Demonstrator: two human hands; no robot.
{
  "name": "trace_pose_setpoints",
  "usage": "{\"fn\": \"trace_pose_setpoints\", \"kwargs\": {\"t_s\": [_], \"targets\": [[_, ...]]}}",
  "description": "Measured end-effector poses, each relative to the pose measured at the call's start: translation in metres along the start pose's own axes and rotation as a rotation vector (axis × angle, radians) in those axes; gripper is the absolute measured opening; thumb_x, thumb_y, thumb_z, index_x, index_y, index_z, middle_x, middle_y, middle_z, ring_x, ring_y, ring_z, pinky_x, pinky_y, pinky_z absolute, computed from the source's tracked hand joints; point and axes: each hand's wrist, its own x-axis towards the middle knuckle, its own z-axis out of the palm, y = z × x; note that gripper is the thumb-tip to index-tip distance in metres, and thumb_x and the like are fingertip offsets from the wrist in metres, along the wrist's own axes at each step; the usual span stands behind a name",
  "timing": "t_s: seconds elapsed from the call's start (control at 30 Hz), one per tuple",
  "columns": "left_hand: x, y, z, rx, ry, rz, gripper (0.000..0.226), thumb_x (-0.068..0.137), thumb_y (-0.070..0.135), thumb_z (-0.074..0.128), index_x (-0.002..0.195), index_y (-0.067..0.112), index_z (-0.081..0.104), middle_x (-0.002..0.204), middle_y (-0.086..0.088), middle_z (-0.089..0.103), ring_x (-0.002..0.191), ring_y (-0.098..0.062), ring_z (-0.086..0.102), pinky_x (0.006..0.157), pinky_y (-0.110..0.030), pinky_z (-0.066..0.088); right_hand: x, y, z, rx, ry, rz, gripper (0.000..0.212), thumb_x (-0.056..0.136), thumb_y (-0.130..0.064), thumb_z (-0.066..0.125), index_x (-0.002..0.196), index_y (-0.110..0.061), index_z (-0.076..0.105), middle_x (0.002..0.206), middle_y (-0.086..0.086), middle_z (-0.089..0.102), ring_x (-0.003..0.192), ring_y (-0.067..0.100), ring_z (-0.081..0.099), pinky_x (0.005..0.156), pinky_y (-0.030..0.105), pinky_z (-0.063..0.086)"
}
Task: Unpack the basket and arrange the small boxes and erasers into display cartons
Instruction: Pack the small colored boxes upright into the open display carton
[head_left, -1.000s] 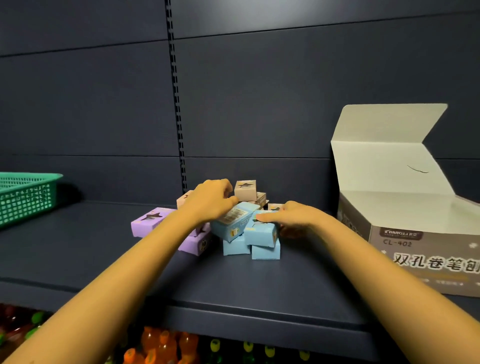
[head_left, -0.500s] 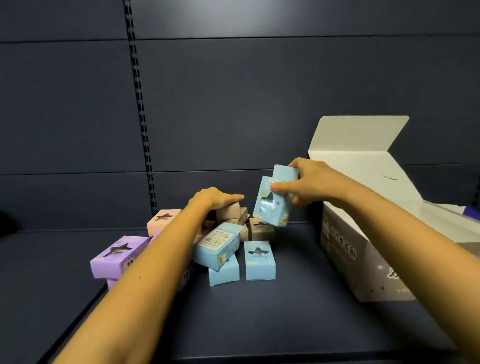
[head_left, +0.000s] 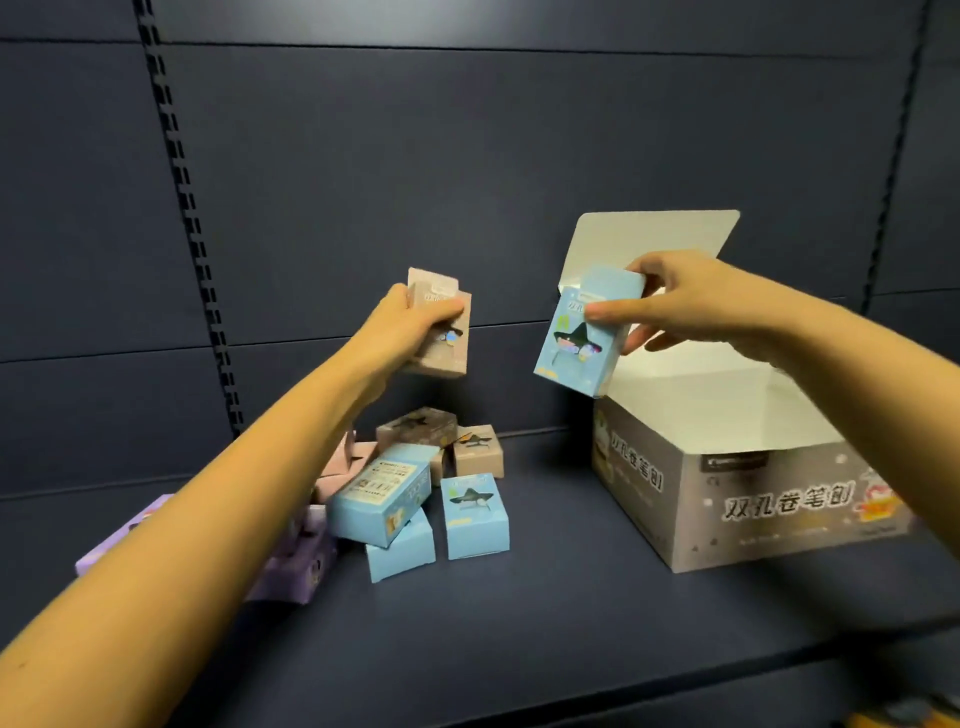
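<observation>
one dark shelf (head_left: 519, 649) carries everything. toward its right edge stands the open carton (head_left: 779, 499), its lid flap up against the back wall so boxes can drop straight in. near the shelf's middle lies a jumbled pile of small boxes (head_left: 415, 499), blue, tan, pink and purple, not yet sorted. the right hand (head_left: 691, 301) pinches a blue box (head_left: 576, 353) by its top, upright, just over the carton's near left corner, likely to lower it in. the left hand (head_left: 410, 327) grips a tan box (head_left: 447, 338) above the pile.
</observation>
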Motion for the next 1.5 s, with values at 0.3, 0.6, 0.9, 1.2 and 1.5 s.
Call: {"fn": "trace_pose_setpoints", "kwargs": {"t_s": [0.3,0.6,0.9,1.2,1.5], "targets": [[-0.010,0.048,0.073,0.040,-0.155,0.203,0.033,0.083,0.022,0.067,0.107,0.018,0.046,0.103,-0.001,0.063,0.091,-0.012,0.065,0.064,-0.016,0.055,0.010,0.052,-0.060,-0.179,0.007,0.003,0.040,0.081,-0.041,0.063,0.111,-0.017,0.051,0.106,0.001,0.057,0.096,0.018,0.056,0.071,0.027,0.048],[0.007,0.058,0.144,0.273,-0.275,0.173,0.040,0.073,0.020,0.076,0.106,0.016,0.054,0.108,-0.004,0.063,0.099,-0.018,0.063,0.082,-0.027,0.055,0.039,0.114,-0.091,-0.221,-0.192,-0.051,0.044,0.078,-0.035,0.067,0.115,-0.016,0.051,0.113,0.005,0.062,0.092,0.019,0.065,0.071,0.025,0.057],[0.016,0.033,0.172,0.699,-0.248,0.167,0.045,0.068,0.030,0.081,0.101,0.020,0.053,0.096,0.006,0.057,0.073,-0.005,0.054,0.060,-0.013,0.043,0.061,0.145,-0.079,-0.275,-0.383,-0.169,0.039,0.077,-0.034,0.070,0.108,-0.016,0.054,0.108,0.001,0.062,0.084,0.011,0.067,0.065,0.018,0.057],[0.021,0.019,0.178,0.977,-0.249,0.175,0.052,0.064,0.038,0.082,0.105,0.016,0.059,0.103,0.003,0.060,0.084,-0.012,0.053,0.066,-0.021,0.045,0.077,0.154,-0.053,-0.402,-0.451,-0.293,0.043,0.079,-0.041,0.068,0.112,-0.019,0.050,0.110,-0.002,0.058,0.082,0.009,0.061,0.069,0.018,0.052],[0.019,0.011,0.181,1.084,-0.182,0.218,0.046,0.065,0.039,0.081,0.099,0.016,0.061,0.104,0.002,0.056,0.085,-0.012,0.048,0.074,-0.030,0.047,0.079,0.166,-0.036,-0.463,-0.408,-0.383,0.041,0.076,-0.044,0.071,0.102,-0.020,0.049,0.099,-0.005,0.058,0.081,0.009,0.053,0.067,0.016,0.044]]}}
